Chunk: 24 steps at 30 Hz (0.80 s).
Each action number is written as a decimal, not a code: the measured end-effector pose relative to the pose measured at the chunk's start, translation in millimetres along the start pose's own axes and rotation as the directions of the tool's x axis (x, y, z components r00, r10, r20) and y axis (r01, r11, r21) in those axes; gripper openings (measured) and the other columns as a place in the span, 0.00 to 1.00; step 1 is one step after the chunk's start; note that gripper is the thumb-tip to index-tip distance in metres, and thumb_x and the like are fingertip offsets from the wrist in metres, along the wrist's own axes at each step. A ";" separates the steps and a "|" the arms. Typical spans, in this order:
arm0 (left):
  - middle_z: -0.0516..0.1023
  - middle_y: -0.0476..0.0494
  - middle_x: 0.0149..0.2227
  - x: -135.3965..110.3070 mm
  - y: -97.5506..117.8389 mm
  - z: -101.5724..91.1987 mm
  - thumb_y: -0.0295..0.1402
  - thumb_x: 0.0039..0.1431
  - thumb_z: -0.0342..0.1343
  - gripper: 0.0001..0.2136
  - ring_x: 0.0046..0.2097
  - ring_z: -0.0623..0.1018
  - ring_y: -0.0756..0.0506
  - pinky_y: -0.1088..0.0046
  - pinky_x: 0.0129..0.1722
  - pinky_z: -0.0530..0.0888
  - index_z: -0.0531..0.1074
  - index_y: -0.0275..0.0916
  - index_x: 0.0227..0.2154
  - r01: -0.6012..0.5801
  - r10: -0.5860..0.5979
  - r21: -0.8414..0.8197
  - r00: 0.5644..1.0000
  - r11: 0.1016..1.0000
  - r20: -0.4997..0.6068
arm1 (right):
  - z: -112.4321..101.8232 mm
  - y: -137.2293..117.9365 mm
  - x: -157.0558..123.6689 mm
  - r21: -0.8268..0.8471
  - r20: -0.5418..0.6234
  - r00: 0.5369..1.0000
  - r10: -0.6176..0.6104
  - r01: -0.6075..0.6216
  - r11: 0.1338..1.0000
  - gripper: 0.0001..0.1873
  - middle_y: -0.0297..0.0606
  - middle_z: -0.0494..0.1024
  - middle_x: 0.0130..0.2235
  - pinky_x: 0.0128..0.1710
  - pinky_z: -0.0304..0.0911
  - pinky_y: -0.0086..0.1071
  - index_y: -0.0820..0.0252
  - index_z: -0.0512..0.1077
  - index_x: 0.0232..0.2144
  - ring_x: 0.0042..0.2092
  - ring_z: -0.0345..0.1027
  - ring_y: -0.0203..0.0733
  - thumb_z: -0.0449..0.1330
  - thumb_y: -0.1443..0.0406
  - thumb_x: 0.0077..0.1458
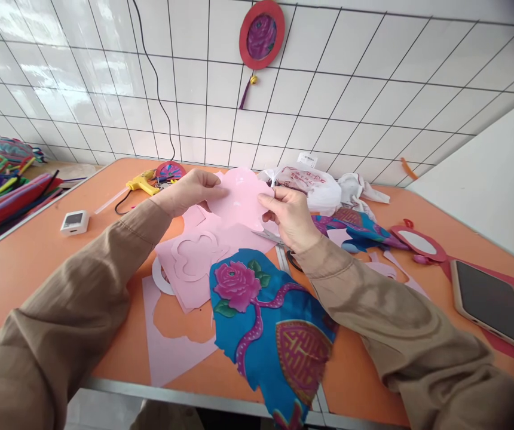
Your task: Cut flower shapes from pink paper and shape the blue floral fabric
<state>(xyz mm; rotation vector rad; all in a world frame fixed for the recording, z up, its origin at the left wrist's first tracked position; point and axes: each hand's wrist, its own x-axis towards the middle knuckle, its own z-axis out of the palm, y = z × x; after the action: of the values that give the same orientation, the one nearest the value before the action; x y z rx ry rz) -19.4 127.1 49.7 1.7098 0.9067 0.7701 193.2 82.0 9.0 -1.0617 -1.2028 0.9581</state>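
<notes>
Between my two hands, raised above the table, is a pale pink paper cutout (pixel 241 203) with a rounded, scalloped edge. My left hand (pixel 198 190) pinches its left side, thumb in front. On the opposite side my right hand (pixel 290 214) grips the edge between thumb and fingers. Below lie pink sheets with a cloud-shaped frame (pixel 193 255) on top. A piece of blue fabric (pixel 270 322), printed with a rose and ribbon, lies nearer to me and reaches over the table edge. Scissors (pixel 266 235) show partly beneath my right hand.
A yellow glue gun (pixel 143 183) and a small white device (pixel 75 223) are at the left. Plastic bags (pixel 313 188) sit at the back. To the right are a red-rimmed oval frame (pixel 419 242) and a phone (pixel 494 301). Pink paper offcuts (pixel 162 355) lie in front.
</notes>
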 end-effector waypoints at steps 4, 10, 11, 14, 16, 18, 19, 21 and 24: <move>0.65 0.52 0.21 1.3 -2.4 -1.4 0.37 0.50 0.70 0.19 0.26 0.71 0.53 0.75 0.27 0.73 0.65 0.35 0.18 0.002 -0.001 -0.020 0.999 1.000 0.036 | -1.0 -0.8 0.1 0.016 0.007 1.000 0.017 -0.017 1.000 0.13 0.30 0.64 0.22 0.19 0.60 0.26 0.58 0.69 0.18 0.25 0.59 0.31 0.69 0.59 0.38; 0.62 0.53 0.21 0.2 -2.8 1.7 0.39 0.50 0.70 0.21 0.25 0.65 0.55 0.77 0.25 0.67 0.64 0.36 0.16 0.014 -0.015 0.011 1.000 1.000 0.021 | -2.0 -0.1 0.7 -0.014 0.041 0.999 0.035 -0.034 0.999 0.17 0.30 0.63 0.22 0.19 0.61 0.26 0.58 0.67 0.17 0.25 0.60 0.32 0.71 0.57 0.37; 0.64 0.51 0.21 0.4 -3.2 1.8 0.38 0.51 0.69 0.19 0.26 0.66 0.54 0.76 0.26 0.67 0.65 0.36 0.17 0.021 -0.021 0.026 1.000 0.999 0.013 | -2.0 0.0 0.5 -0.016 0.056 0.997 0.046 -0.045 0.999 0.18 0.30 0.63 0.23 0.19 0.61 0.26 0.59 0.66 0.17 0.26 0.60 0.32 0.71 0.57 0.36; 0.67 0.50 0.22 0.7 -3.4 1.2 0.37 0.53 0.67 0.17 0.27 0.68 0.53 0.76 0.26 0.67 0.68 0.35 0.19 0.033 -0.035 0.057 0.999 0.998 0.018 | -2.1 0.2 0.2 -0.030 0.088 0.994 0.071 -0.068 0.997 0.21 0.30 0.64 0.23 0.20 0.63 0.26 0.59 0.64 0.17 0.26 0.61 0.32 0.72 0.56 0.35; 0.66 0.50 0.22 0.0 -2.2 1.0 0.37 0.52 0.68 0.17 0.26 0.67 0.54 0.76 0.25 0.65 0.67 0.35 0.18 0.033 -0.035 0.046 0.999 0.998 0.039 | -2.4 0.5 0.5 -0.046 0.086 0.994 0.067 -0.064 0.997 0.21 0.29 0.63 0.23 0.19 0.62 0.26 0.59 0.64 0.16 0.26 0.61 0.32 0.72 0.56 0.35; 0.66 0.51 0.22 -1.2 -0.3 1.7 0.37 0.49 0.70 0.17 0.26 0.67 0.54 0.77 0.25 0.65 0.68 0.35 0.18 0.034 -0.036 0.032 0.998 0.999 0.057 | -3.0 0.8 1.1 -0.061 0.076 0.995 0.057 -0.052 0.997 0.21 0.29 0.62 0.22 0.19 0.61 0.25 0.59 0.63 0.16 0.26 0.61 0.32 0.72 0.57 0.35; 0.66 0.51 0.22 -1.9 0.8 2.4 0.37 0.49 0.71 0.17 0.26 0.67 0.54 0.77 0.25 0.65 0.69 0.35 0.18 0.038 -0.040 0.033 0.997 0.999 0.060 | -3.3 0.9 1.3 -0.067 0.075 0.996 0.054 -0.049 0.997 0.21 0.29 0.62 0.22 0.19 0.61 0.25 0.59 0.63 0.16 0.26 0.61 0.32 0.72 0.57 0.34; 0.67 0.50 0.22 -2.9 2.5 4.2 0.37 0.50 0.69 0.16 0.26 0.67 0.54 0.76 0.26 0.65 0.69 0.35 0.18 0.048 -0.051 0.050 0.997 0.998 0.051 | -3.6 1.2 1.5 -0.072 0.079 0.995 0.055 -0.050 0.996 0.21 0.29 0.62 0.22 0.19 0.62 0.26 0.59 0.64 0.16 0.26 0.61 0.33 0.72 0.57 0.35; 0.66 0.50 0.21 -3.1 3.4 6.5 0.34 0.54 0.66 0.16 0.26 0.66 0.54 0.75 0.26 0.64 0.68 0.35 0.17 0.053 -0.056 0.076 0.998 0.996 0.033 | -3.9 1.9 1.1 -0.069 0.092 0.995 0.042 -0.036 0.997 0.19 0.30 0.65 0.23 0.19 0.62 0.27 0.59 0.68 0.17 0.27 0.61 0.33 0.73 0.56 0.36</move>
<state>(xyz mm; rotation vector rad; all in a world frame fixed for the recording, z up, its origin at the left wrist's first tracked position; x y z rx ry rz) -14.9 120.7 50.9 1.7511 0.9646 0.6757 197.2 83.0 7.3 -1.1073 -1.3028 1.0132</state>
